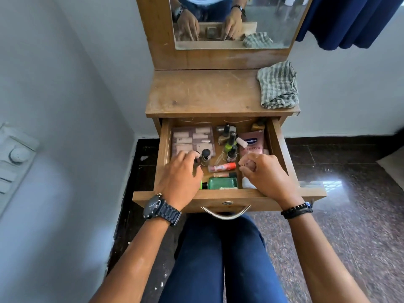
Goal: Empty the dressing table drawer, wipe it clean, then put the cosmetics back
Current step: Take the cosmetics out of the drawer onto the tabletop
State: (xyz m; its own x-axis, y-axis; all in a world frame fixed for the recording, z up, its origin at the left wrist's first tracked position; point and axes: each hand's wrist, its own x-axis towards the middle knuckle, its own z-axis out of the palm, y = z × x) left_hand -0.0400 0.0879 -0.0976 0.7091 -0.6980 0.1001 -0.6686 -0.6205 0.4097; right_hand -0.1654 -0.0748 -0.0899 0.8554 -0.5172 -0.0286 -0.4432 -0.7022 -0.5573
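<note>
The drawer (227, 199) stood pulled out, cosmetics inside. My left hand (182, 171) curled loosely over a dark-capped bottle (205, 156); I couldn't tell if it gripped. My right hand (264, 171) was fisted, contents hidden.
</note>
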